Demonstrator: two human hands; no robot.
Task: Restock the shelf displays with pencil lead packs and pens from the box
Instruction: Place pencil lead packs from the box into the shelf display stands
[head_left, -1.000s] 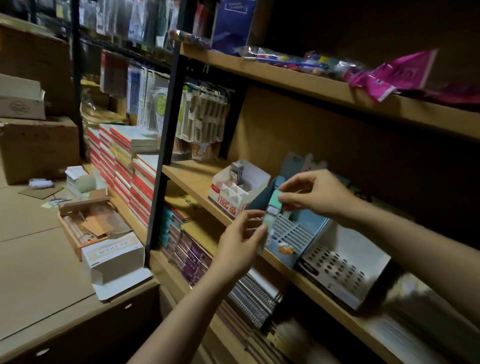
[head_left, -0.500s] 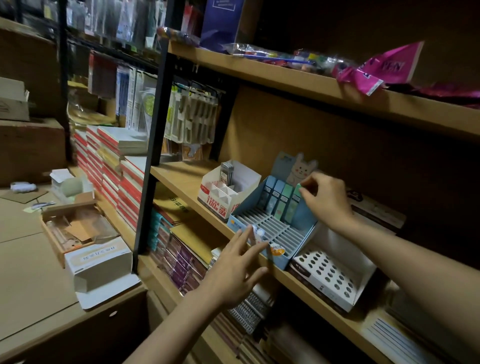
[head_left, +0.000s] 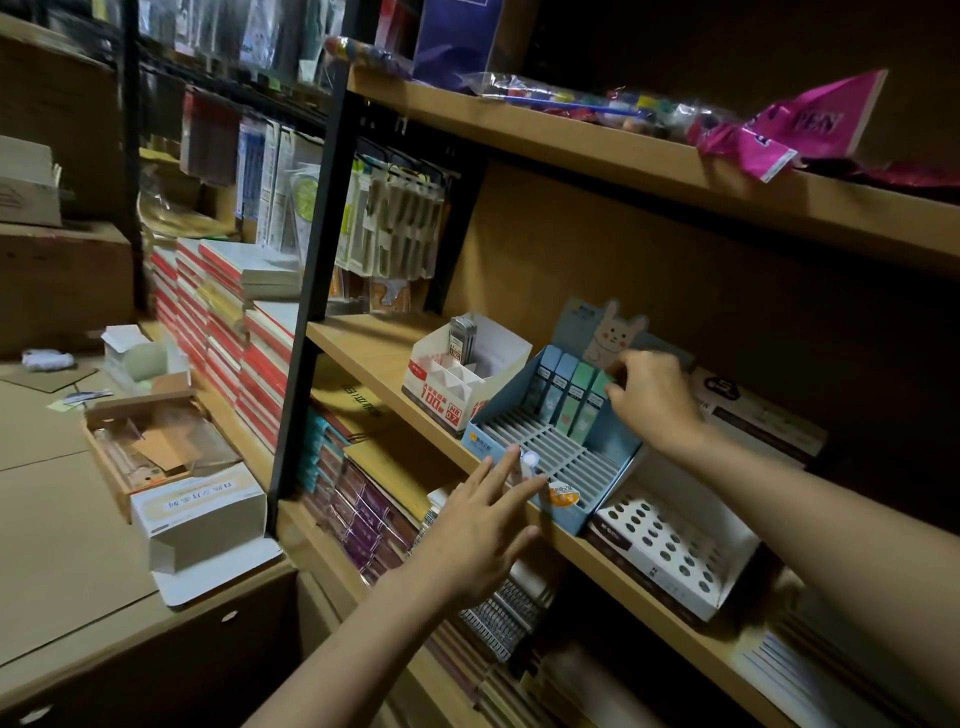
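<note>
A blue slotted display (head_left: 621, 447) with a rabbit card stands on the middle shelf (head_left: 374, 353). Several blue and green lead packs (head_left: 553, 387) stand in its back row. My right hand (head_left: 654, 400) pinches the top of the rightmost green lead pack (head_left: 595, 402), which stands in the row. My left hand (head_left: 478, 530) hovers open with fingers spread at the display's front edge, holding nothing. To the left, a white and red display (head_left: 441, 389) holds one grey lead pack (head_left: 461, 338). On the right sits a white pen display (head_left: 670, 545) with round holes.
An open cardboard box (head_left: 150, 441) and a white carton (head_left: 197, 514) lie on the brown counter (head_left: 57, 545) at the left. Stacked notebooks (head_left: 234, 332) fill the lower shelves. A black upright post (head_left: 311, 312) divides the shelving. The upper shelf (head_left: 597, 150) carries pink packets.
My right hand carried the green lead pack up into the back row of the blue display. My left hand let go, dropped to the display's front edge and opened.
</note>
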